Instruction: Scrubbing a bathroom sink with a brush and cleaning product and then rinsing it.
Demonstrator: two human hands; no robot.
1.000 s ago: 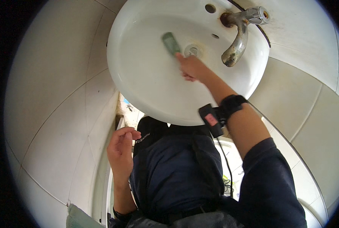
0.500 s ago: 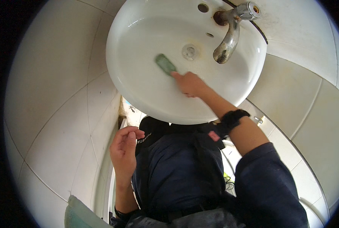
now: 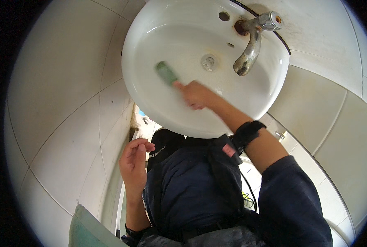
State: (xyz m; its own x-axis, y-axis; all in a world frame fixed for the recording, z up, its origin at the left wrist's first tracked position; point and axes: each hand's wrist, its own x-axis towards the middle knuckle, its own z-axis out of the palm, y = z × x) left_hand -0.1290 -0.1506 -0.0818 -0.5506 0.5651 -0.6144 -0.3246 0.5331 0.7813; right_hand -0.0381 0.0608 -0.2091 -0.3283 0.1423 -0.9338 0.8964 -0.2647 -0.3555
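My right hand grips a green scrubbing brush by its handle end. The brush head lies against the left part of the white sink bowl, slightly smeared by motion; its underside is hidden. To the right of it sits the drain, with a yellowish stain around it. My left hand hangs below the sink, left of my body, palm up, with loosely bent fingers and nothing in them.
A chrome tap, rusty at its base, reaches over the right side of the bowl. White wall tiles stand close on the left. A pale green cloth-like edge shows at lower left. A small valve sits below the sink.
My right hand has swept the brush left and slightly down across the bowl, away from the drain. The view has shifted a little. My left hand stays about where it was.
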